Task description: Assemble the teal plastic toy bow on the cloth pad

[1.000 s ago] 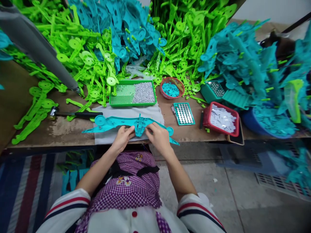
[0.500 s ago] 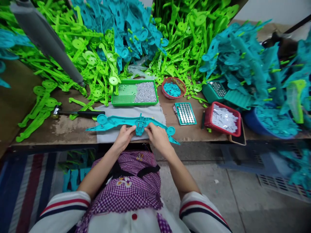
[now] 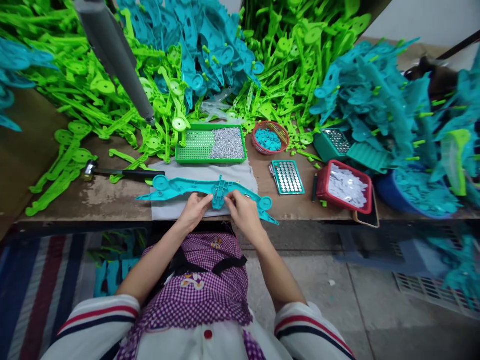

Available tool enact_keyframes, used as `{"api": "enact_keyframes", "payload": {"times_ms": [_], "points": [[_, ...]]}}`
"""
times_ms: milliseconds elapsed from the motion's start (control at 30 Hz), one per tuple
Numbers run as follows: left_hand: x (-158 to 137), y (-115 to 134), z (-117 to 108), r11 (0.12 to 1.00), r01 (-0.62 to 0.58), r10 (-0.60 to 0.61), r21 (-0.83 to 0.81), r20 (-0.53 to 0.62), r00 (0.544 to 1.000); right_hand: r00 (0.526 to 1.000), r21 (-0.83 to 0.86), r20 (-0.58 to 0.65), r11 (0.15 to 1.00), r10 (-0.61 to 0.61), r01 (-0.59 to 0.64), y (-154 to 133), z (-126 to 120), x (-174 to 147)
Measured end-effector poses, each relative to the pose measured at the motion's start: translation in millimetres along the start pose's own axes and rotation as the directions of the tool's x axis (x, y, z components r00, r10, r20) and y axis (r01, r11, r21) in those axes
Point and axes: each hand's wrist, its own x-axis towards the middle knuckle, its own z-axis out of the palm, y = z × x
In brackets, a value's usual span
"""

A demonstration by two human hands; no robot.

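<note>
While gripping one long turquoise part (image 3: pixel 187 186) at its middle, holds it over one white cloth (image 3: pixel 165 212) at the near edge of one table (image 3: pixel 123 207); cannot tell whether touching. Pinches with the left hand (image 3: pixel 194 211) on one side of the central block (image 3: pixel 218 195) and the right hand (image 3: pixel 243 211) on the other, both sets of fingers (image 3: pixel 204 201) closed on it. To the left, one hammer (image 3: pixel 123 173), handle end over the cloth. Just behind, one green tray (image 3: pixel 212 161) partly filled with tiny metal pieces (image 3: pixel 228 143), too small to count. To the right, one red basket (image 3: pixel 270 151) of turquoise bits (image 3: pixel 268 141), one small teal tray (image 3: pixel 284 161) of silver discs (image 3: pixel 288 177) in rows, one red box (image 3: pixel 323 185) of white pieces (image 3: pixel 347 185), one blue basin (image 3: pixel 388 192) of turquoise pieces (image 3: pixel 423 192). Farther back, heaped green parts (image 3: pixel 103 87) and heaped turquoise parts (image 3: pixel 193 42), too many to count.
</note>
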Motion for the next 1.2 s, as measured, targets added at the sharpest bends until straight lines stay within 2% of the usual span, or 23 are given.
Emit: {"api": "enact_keyframes", "payload": {"times_ms": [167,300,400,500,567,633,667,733,800,833,867,900,967,1100,1200], "points": [[1,-2,-5,1.000,-0.003,0.003,-0.018,-0.024,1.000,0.999,0.018,0.037,1.000,0.003,-0.004,0,2,2],[3,-5,-4,1.000,0.003,-0.004,-0.015,-0.036,0.999,0.999,0.042,0.053,0.999,0.007,-0.010,1,-7,-7],[4,-7,-2,1.000,-0.011,0.012,0.028,-0.026,1.000,0.997,-0.068,0.063,0.997,0.047,-0.042,-4,-14,-7],[1,-3,-6,0.992,-0.017,0.014,0.123,0.020,1.000,0.976,-0.219,0.180,0.972,0.121,-0.081,-14,-15,4],[-6,7,-14,0.961,0.033,-0.057,0.274,0.081,0.995,0.955,-0.276,0.247,0.957,0.165,-0.093,-19,-16,11],[-14,23,-24,0.849,0.043,-0.149,0.526,0.161,0.976,0.936,-0.309,0.292,0.946,0.195,-0.100,-21,-17,16],[-18,31,-28,0.750,-0.013,-0.154,0.662,0.193,0.969,0.928,-0.320,0.310,0.942,0.205,-0.101,-22,-17,18],[-21,45,-32,0.478,-0.229,-0.012,0.848,0.267,0.964,0.917,-0.338,0.336,0.936,0.216,-0.097,-22,-16,19],[-17,53,-32,0.189,-0.410,0.181,0.892,0.379,0.907,0.916,-0.338,0.340,0.937,0.214,-0.093,-21,-15,20],[-12,54,-31,0.082,-0.460,0.231,0.884,0.432,0.872,0.919,-0.329,0.336,0.940,0.207,-0.092,-19,-14,20],[-6,54,-31,0.014,-0.490,0.236,0.871,0.474,0.849,0.923,-0.314,0.328,0.945,0.200,-0.093,-17,-14,20],[0,53,-30,-0.018,-0.507,0.213,0.862,0.499,0.840,0.929,-0.287,0.320,0.953,0.188,-0.094,-14,-14,19],[13,51,-31,0.003,-0.510,0.156,0.860,0.504,0.850,0.942,-0.181,0.310,0.981,0.130,-0.076,-7,-17,18],[25,55,-37,0.159,-0.456,0.099,0.876,0.445,0.890,0.955,0.117,0.290,0.993,-0.058,0.025,8,-26,20],[25,63,-40,0.243,-0.413,0.118,0.878,0.395,0.911,0.967,0.201,0.233,0.978,-0.101,0.053,13,-27,29]]}}
